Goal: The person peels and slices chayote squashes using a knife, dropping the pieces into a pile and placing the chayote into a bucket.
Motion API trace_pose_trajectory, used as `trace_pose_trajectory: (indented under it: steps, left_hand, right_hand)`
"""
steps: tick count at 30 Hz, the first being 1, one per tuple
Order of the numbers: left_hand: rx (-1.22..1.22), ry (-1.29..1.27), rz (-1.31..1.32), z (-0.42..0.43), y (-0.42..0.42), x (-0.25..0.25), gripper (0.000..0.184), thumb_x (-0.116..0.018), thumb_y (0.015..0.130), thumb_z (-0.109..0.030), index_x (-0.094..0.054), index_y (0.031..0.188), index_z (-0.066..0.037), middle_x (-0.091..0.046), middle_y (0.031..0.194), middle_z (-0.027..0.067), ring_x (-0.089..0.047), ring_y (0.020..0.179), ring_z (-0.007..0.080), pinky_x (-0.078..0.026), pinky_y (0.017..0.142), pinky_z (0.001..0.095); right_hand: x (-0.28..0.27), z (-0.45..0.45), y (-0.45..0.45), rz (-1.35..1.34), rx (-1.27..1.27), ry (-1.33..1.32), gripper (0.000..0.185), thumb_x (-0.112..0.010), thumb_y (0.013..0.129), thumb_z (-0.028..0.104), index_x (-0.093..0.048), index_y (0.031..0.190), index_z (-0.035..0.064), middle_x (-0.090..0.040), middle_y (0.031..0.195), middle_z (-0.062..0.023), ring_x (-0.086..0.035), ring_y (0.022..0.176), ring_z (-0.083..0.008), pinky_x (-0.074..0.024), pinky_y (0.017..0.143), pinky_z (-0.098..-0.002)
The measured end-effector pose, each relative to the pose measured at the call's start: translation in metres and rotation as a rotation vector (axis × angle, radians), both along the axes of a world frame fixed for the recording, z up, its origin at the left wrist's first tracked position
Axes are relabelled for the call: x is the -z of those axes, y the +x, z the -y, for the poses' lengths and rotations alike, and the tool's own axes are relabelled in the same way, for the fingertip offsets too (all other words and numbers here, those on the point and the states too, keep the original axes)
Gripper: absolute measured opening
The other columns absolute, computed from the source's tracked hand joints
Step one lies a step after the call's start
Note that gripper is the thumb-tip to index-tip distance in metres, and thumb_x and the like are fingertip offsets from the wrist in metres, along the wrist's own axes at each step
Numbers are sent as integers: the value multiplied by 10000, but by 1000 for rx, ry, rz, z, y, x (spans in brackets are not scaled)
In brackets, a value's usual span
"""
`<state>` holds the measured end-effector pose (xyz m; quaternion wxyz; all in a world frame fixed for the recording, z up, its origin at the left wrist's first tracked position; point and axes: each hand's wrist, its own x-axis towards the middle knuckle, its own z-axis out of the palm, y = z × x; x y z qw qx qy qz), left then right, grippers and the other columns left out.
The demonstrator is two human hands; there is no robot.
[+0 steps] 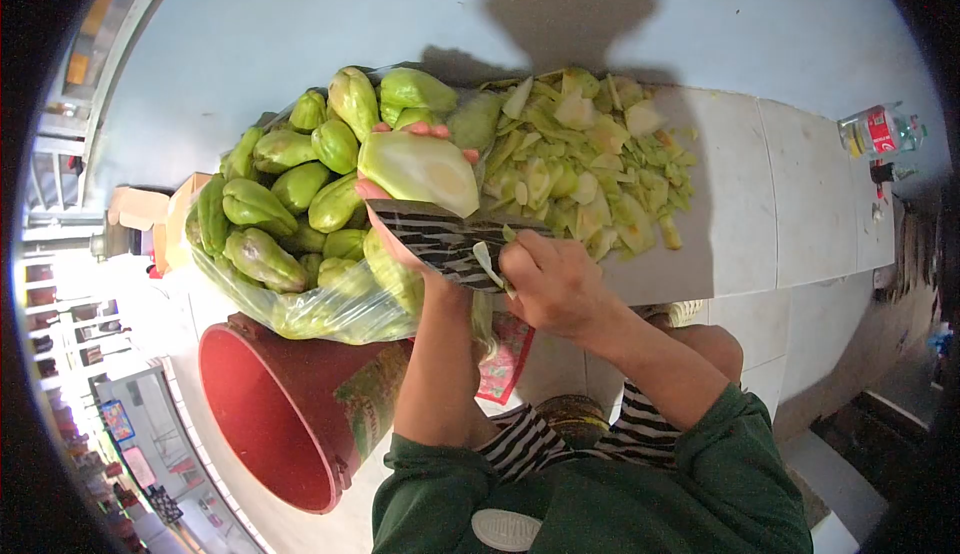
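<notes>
My left hand is wrapped round a peeled chayote, its pale flesh facing up and fingertips showing along its far side. In my right hand is a broad-bladed cleaver, its handle hidden in the fist. The blade lies just below the chayote, mirroring dark and light stripes, and a sliver of peel clings to it. To the left, a clear plastic bag bulges with green unpeeled chayotes. Beyond my right hand spreads a heap of peelings and cut pieces.
A red bucket lies tipped at the lower left, its mouth facing left. The tiled ledge runs along the wall, with a plastic bottle at its right end. A cardboard box stands behind the bag.
</notes>
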<state>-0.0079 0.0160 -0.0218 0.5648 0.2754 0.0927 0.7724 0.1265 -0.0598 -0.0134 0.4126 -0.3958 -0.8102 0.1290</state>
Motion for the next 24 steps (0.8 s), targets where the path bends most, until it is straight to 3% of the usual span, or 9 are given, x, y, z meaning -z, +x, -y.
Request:
trace_pose_trajectory:
  steps: [4, 8, 13, 17, 22, 24]
  left_hand:
    - [-151, -48, -47, 1, 5, -5, 501, -313, 997, -437, -368, 1346, -81, -487, 1182, 198, -486, 1102, 329, -521, 804, 481]
    - [-97, -121, -17, 4, 7, -5, 528, -318, 992, -446, -362, 1344, -54, -482, 1181, 213, -500, 1083, 328, -532, 781, 468]
    - [-352, -154, -231, 5, 19, -14, 552, -331, 981, -473, -378, 1314, -35, -499, 1143, 206, -533, 1018, 326, -535, 763, 450]
    - [-239, -142, -254, 2, 14, -10, 555, -315, 984, -491, -388, 1299, -40, -503, 1141, 195, -536, 1009, 325, -537, 753, 441]
    - [8, -149, -25, 3, 12, -9, 566, -306, 986, -508, -405, 1284, -37, -513, 1137, 188, -554, 981, 328, -544, 735, 435]
    - [-17, -170, -48, 5, 13, -9, 570, -310, 985, -507, -407, 1285, -33, -520, 1129, 189, -562, 968, 328, -547, 728, 434]
  right_hand:
    - [-7, 0, -3, -10, 18, -42, 252, -635, 744, 138, -469, 925, 80, -510, 763, -105, -591, 599, -292, -489, 508, -396]
    - [-6, 3, -4, 19, 33, -69, 261, -633, 747, 139, -463, 934, 79, -510, 756, -107, -595, 600, -294, -491, 503, -394]
    - [-7, 4, -6, 50, 85, -95, 257, -629, 746, 133, -462, 933, 77, -518, 751, -96, -600, 592, -288, -491, 491, -388]
    - [-8, 3, -5, 47, 82, -116, 244, -623, 750, 127, -463, 927, 77, -522, 755, -94, -602, 593, -282, -492, 493, -386]
    - [-1, 2, -5, 58, 76, -98, 235, -621, 750, 126, -463, 917, 80, -527, 761, -97, -602, 594, -283, -492, 498, -386]
    - [0, 1, -5, 51, 75, -109, 230, -619, 756, 127, -459, 915, 82, -529, 762, -100, -604, 597, -288, -496, 500, -387]
